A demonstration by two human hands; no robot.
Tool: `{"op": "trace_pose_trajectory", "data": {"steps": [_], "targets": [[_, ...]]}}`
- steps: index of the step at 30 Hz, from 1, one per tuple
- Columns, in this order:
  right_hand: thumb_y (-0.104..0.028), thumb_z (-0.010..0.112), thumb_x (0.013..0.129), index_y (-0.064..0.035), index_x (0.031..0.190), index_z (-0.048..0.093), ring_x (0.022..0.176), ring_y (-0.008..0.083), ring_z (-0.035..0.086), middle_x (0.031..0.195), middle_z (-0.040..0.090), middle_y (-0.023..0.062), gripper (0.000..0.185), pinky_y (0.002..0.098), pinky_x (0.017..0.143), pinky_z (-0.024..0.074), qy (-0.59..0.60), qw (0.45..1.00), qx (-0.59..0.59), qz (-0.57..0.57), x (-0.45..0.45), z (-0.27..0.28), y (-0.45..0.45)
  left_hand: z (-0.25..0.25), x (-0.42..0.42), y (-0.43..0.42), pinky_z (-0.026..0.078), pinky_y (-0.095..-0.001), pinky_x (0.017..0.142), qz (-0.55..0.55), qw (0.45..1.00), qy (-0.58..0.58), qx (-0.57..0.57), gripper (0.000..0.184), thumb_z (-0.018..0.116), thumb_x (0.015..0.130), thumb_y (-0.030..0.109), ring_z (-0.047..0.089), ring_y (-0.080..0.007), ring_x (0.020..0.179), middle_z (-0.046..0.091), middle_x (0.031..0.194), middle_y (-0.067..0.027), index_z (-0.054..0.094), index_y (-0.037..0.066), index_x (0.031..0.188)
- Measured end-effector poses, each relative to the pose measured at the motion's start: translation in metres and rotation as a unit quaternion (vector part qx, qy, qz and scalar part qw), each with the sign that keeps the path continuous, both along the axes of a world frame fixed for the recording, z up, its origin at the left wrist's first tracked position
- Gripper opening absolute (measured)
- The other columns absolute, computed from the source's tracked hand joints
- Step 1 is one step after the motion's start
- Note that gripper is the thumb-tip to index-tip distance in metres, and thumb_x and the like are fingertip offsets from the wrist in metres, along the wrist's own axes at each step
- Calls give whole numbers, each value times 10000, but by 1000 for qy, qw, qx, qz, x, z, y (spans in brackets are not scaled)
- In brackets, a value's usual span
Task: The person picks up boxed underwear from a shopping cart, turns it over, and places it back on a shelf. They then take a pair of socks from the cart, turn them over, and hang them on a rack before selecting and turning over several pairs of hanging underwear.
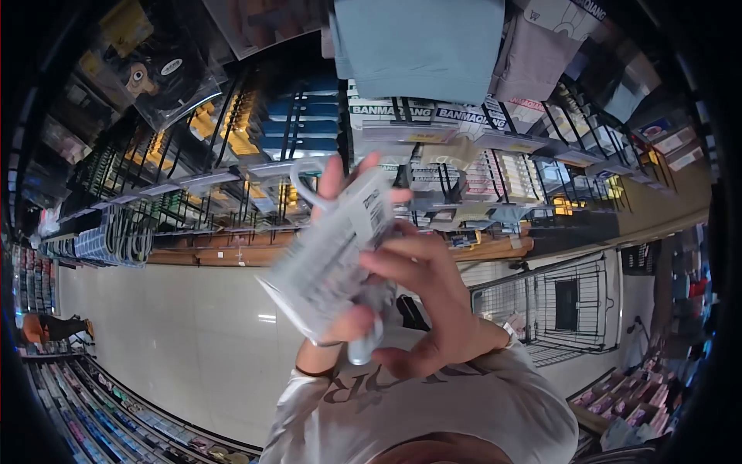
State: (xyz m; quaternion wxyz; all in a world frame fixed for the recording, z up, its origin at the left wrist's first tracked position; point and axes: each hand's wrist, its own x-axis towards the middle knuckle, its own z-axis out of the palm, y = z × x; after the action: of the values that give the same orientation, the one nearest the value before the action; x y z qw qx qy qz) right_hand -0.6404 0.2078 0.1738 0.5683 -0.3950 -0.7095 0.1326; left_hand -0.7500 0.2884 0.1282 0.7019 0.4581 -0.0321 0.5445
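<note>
A flat, pale package (332, 240) with printed text and a barcode is tilted in front of my chest, partly blurred. My left hand (345, 323) grips it, with the thumb on its front and fingertips showing past its upper edge. A pale loop, like a hanger hook, stands out at its upper left. My right hand (429, 290) is at the package's right side, fingers bent and touching or very near its face. Whether its fingertips hold anything is hidden. Below the package a pale rounded end (360, 352) shows between the hands.
Shelves of packaged goods on hooks (301, 127) span the front, with light blue shorts (417, 46) hanging at top centre. A wire shopping cart (568, 298) stands at the right. More racks (116, 410) line the lower left, and product bins (630, 398) the lower right.
</note>
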Motion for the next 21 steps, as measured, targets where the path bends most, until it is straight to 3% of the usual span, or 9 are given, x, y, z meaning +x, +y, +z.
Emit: {"op": "trace_pose_trajectory", "data": {"steps": [1, 2, 4, 5, 7, 10, 14, 17, 21], "targets": [[-100, 743, 821, 65, 1346, 487, 870, 268, 646, 1085, 645, 170, 607, 339, 783, 534, 34, 998, -57, -9, 2, -4, -3, -13, -2, -4, 387, -539, 1069, 201, 953, 204, 95, 1047, 820, 748, 320, 365, -505, 1369, 126, 1592, -347, 240, 136, 1600], [-121, 745, 853, 62, 1374, 447, 885, 257, 648, 1112, 645, 177, 628, 329, 801, 532, 71, 991, -112, -19, 3, -8, -6, -21, -4, -9, 342, -539, 1102, 384, 817, 387, 186, 1017, 822, 741, 225, 317, -505, 1402, 110, 1586, -357, 271, 134, 1591], [-164, 738, 906, 53, 1402, 376, 906, 220, 646, 1150, 639, 184, 651, 301, 828, 524, 168, 954, -248, -18, 5, -43, -10, -24, -6, -24, 295, -530, 1130, 399, 750, 477, 226, 970, 794, 750, 173, 258, -501, 1430, 78, 1583, -369, 296, 135, 1581], [-159, 662, 974, 29, 1359, 394, 914, 138, 621, 1144, 641, 141, 506, 264, 819, 507, 207, 940, -262, -66, 2, -60, -8, -26, -7, -30, 271, -525, 1144, 404, 711, 521, 245, 948, 779, 754, 147, 229, -499, 1443, 62, 1582, -374, 308, 136, 1577], [-139, 610, 1004, 10, 1310, 449, 904, 102, 602, 1106, 650, 93, 376, 248, 794, 495, 340, 896, -269, -96, 10, -84, -6, -32, -17, -34, 299, -507, 1134, 332, 778, 475, 241, 943, 751, 780, 123, 280, -480, 1428, 39, 1594, -360, 269, 156, 1590], [-133, 568, 1032, -13, 1219, 526, 888, 64, 573, 1040, 655, 34, 227, 235, 764, 478, 401, 877, -227, -134, 30, -121, 8, -68, 4, -37, 342, -450, 1137, 250, 955, 160, -15, 905, 681, 907, 98, 390, -338, 1402, 159, 1601, -306, 101, 97, 1602], [-164, 600, 1026, -21, 1118, 587, 881, 53, 557, 982, 655, 12, 170, 235, 770, 468, 387, 887, -183, -175, 46, -141, 45, -97, 36, 25, 401, -316, 1036, 260, 900, 338, -94, 496, 667, 968, 127, 566, -176, 1134, 609, 1250, -118, 483, 11, 1414], [-183, 618, 1019, -22, 1140, 582, 920, 60, 559, 1009, 655, 17, 204, 242, 812, 465, 402, 882, -175, -172, 66, -123, 64, -54, 56, 42, 454, -210, 814, 220, 926, 293, -87, 354, 654, 990, 155, 560, -62, 943, 614, 1059, -15, 560, 18, 1303], [-226, 632, 1015, -11, 1181, 558, 949, 73, 560, 1041, 646, 23, 282, 244, 841, 462, 403, 888, -153, -160, 87, -105, 79, -45, 71, 56, 457, -214, 826, 234, 923, 304, -35, 386, 642, 1000, 164, 557, -70, 964, 611, 1123, -43, 529, -9, 1326]]}}
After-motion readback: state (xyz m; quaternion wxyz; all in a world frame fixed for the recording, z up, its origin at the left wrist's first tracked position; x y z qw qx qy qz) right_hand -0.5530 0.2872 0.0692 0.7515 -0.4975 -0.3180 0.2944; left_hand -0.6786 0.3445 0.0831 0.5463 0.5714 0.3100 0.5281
